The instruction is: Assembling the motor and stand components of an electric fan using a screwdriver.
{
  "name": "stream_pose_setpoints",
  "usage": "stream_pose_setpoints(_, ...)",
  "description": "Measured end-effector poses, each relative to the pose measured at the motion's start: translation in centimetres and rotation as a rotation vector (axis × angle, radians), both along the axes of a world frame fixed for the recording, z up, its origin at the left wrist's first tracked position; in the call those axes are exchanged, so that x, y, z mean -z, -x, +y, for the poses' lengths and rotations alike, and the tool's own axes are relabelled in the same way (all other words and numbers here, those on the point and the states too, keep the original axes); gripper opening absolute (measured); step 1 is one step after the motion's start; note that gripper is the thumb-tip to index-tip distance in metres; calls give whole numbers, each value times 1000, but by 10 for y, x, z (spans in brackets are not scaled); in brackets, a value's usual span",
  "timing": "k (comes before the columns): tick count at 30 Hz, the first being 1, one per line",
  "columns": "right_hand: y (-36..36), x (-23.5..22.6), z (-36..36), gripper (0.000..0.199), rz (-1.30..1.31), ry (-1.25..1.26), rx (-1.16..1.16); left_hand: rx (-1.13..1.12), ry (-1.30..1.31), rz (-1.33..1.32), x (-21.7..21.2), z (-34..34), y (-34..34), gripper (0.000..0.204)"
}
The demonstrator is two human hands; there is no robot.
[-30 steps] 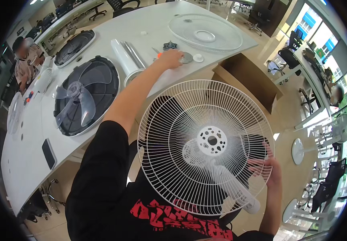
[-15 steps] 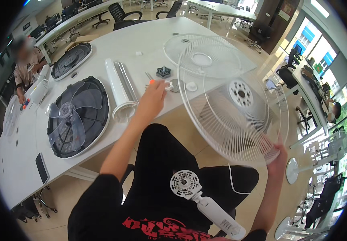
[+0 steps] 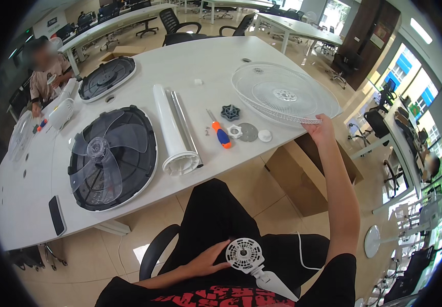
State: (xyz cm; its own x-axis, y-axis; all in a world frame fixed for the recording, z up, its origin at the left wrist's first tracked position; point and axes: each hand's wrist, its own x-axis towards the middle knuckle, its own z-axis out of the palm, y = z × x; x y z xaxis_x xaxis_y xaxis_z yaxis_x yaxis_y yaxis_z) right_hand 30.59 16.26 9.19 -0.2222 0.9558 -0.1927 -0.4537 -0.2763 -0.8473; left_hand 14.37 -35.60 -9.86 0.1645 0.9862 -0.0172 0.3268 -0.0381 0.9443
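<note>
On my lap rests a white fan motor head with its white neck pointing down right. My left hand grips the motor head's left side, its fingertips partly hidden. At the table's right end, my right hand holds the near rim of a clear-white round fan grille, which lies over another grille. Left of it are a dark star-shaped knob, a screwdriver with an orange and blue handle, a white nut-like ring, a grey disc and a white round cap.
A white tube and a metal rod lie mid-table. Left are a dark fan base with clear blades, another dark base and a phone. An open cardboard box stands below the table's right edge. A person sits far left.
The grille in my right hand has moved from the air above the floor onto the other grille on the table. My left hand has left the small parts and come down to the motor head.
</note>
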Motion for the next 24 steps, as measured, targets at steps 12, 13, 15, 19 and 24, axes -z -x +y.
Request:
stream_pose_setpoints(12,21,18,35,68,-28,88,-2,206,21,22,17,16,8,118)
stream_pose_setpoints(13,20,10,30,71,-157,86,-45,207,29,14,16,15,8,119)
stream_pose_setpoints(15,16,0,20,75,-287,85,-87,211,37,4,16,15,9,121)
stream_pose_setpoints(19,-10,-3,20,72,-520,66,-110,218,23,-8,15,15,8,121)
stream_pose_setpoints(24,-39,-27,-1,51,-567,-69,27,213,-20,-3,14,11,8,121)
